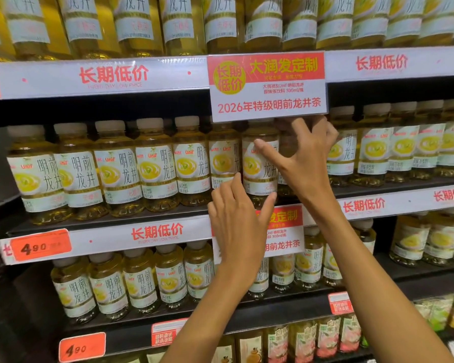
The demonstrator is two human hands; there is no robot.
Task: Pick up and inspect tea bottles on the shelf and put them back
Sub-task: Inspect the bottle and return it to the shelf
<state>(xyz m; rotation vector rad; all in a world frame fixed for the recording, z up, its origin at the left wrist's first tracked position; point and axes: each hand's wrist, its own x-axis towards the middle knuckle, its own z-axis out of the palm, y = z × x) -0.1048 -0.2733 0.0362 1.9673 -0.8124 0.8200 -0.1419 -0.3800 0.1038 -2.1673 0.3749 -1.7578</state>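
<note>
Currently: clear plastic yellow-tea bottle (260, 166) stands on shelf (110, 221).
Left hand (236, 224): fingers spread, holding nothing.
Right hand (303, 158): fingers spread, holding nothing.
Left: lifting, inspecting.

Yellow tea bottles (260, 163), seemingly white-labelled

Tea bottles (260, 163) clear glossy plastic; labels paper-like, matt.
</note>
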